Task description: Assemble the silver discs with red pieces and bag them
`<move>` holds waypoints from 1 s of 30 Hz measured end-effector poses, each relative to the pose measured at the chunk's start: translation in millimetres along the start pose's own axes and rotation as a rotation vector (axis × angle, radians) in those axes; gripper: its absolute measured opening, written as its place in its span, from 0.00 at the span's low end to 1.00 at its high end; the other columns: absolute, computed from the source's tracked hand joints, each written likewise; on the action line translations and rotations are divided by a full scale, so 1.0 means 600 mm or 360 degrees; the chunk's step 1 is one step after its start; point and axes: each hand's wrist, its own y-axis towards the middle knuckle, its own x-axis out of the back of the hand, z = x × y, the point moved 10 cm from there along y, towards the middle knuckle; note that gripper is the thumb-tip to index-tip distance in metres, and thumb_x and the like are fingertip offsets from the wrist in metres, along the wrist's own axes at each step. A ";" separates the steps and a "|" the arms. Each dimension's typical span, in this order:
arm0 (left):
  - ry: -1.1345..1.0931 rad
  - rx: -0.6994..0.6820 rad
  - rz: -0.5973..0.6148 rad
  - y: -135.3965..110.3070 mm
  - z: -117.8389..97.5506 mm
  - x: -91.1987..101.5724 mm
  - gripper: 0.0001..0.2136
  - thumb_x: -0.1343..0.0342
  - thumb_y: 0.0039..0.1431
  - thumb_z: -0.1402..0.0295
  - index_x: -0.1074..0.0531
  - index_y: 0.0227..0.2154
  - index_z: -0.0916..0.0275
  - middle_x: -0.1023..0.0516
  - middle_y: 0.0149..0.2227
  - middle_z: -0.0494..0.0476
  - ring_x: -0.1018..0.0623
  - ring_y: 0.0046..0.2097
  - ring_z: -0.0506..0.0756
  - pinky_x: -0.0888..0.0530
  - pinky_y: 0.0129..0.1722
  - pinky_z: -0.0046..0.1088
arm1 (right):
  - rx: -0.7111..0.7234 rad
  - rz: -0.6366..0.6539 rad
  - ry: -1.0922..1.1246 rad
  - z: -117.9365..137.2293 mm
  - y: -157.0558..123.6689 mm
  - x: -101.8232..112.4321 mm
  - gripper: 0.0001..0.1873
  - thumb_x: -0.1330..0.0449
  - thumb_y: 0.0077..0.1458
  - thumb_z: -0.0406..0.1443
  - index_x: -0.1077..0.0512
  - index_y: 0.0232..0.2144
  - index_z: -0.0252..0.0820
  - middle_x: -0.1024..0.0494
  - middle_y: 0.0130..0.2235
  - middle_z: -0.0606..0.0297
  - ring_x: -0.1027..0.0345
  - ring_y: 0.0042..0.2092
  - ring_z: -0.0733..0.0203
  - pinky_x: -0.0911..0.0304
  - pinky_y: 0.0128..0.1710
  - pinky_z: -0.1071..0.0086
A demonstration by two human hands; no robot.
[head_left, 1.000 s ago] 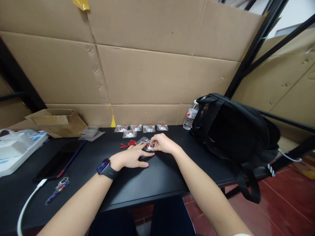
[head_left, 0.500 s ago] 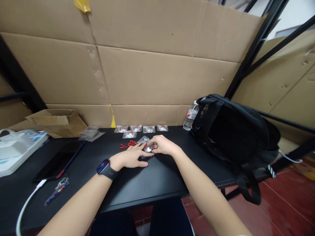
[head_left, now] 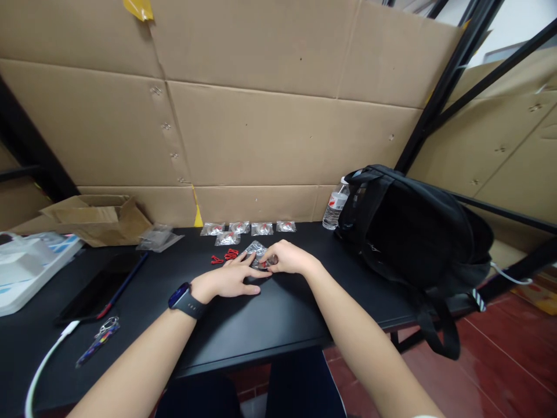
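Observation:
My left hand [head_left: 232, 276] lies flat, fingers stretched out, its fingertips at the near edge of a small clear plastic bag [head_left: 256, 249]. Thumb and fingers of my right hand [head_left: 289, 257] are closed at the bag's right side on a small round shiny piece with a red bit [head_left: 263, 264], mostly hidden by the fingers. I cannot tell how far the piece is inside the bag. Left of the bag lie several red cord loops [head_left: 231, 253]. Behind are several filled clear packets [head_left: 261, 229], each with a round silvery piece and some red.
On the right are a black backpack [head_left: 418, 232] and a water bottle [head_left: 334, 206]. The left side holds a paper bag [head_left: 100, 220], loose clear bags [head_left: 160, 238], a dark tablet [head_left: 100, 287], a keychain [head_left: 99, 342] and a white power strip [head_left: 35, 273]. Cardboard [head_left: 261, 133] stands behind.
The shiny round face that showed between my hands is now mostly covered, and more of the clear bag shows there. My left hand has barely moved; the view has shifted slightly.

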 end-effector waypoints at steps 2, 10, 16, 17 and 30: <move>-0.0005 0.0011 -0.0004 -0.001 0.001 0.001 0.27 0.43 0.63 0.52 0.39 0.65 0.34 0.63 0.75 0.48 0.64 0.74 0.69 0.53 0.68 0.59 | -0.0005 0.0007 -0.0012 -0.004 -0.004 0.004 0.19 0.32 0.45 0.29 0.16 0.43 0.44 0.18 0.31 0.67 0.27 0.32 0.64 0.39 0.33 0.75; 0.0019 -0.0011 -0.0011 -0.001 -0.004 0.003 0.27 0.43 0.64 0.53 0.39 0.65 0.35 0.65 0.75 0.49 0.63 0.74 0.70 0.50 0.68 0.59 | 0.0013 0.0086 -0.0057 -0.007 -0.018 0.015 0.17 0.31 0.45 0.33 0.16 0.41 0.45 0.18 0.31 0.67 0.29 0.30 0.64 0.39 0.32 0.75; 0.0037 -0.0014 -0.0011 -0.003 -0.013 0.004 0.27 0.43 0.64 0.53 0.38 0.65 0.34 0.64 0.75 0.50 0.60 0.73 0.72 0.50 0.67 0.60 | -0.0002 0.0110 -0.0114 -0.012 -0.024 0.020 0.18 0.31 0.42 0.32 0.15 0.40 0.45 0.18 0.32 0.67 0.29 0.31 0.64 0.39 0.33 0.74; 0.0035 -0.0006 -0.0015 -0.003 -0.013 0.005 0.27 0.42 0.63 0.53 0.38 0.64 0.33 0.64 0.75 0.50 0.60 0.73 0.73 0.50 0.67 0.60 | -0.0003 0.0113 -0.0107 -0.014 -0.025 0.021 0.18 0.31 0.42 0.32 0.15 0.40 0.45 0.18 0.33 0.67 0.29 0.32 0.63 0.38 0.34 0.74; 0.0012 -0.0019 -0.0014 -0.004 -0.014 0.001 0.25 0.43 0.63 0.53 0.37 0.63 0.31 0.61 0.75 0.47 0.61 0.73 0.75 0.52 0.66 0.65 | -0.0030 0.0098 -0.0019 -0.018 -0.017 0.013 0.16 0.27 0.43 0.38 0.17 0.38 0.43 0.18 0.33 0.67 0.28 0.34 0.62 0.39 0.34 0.74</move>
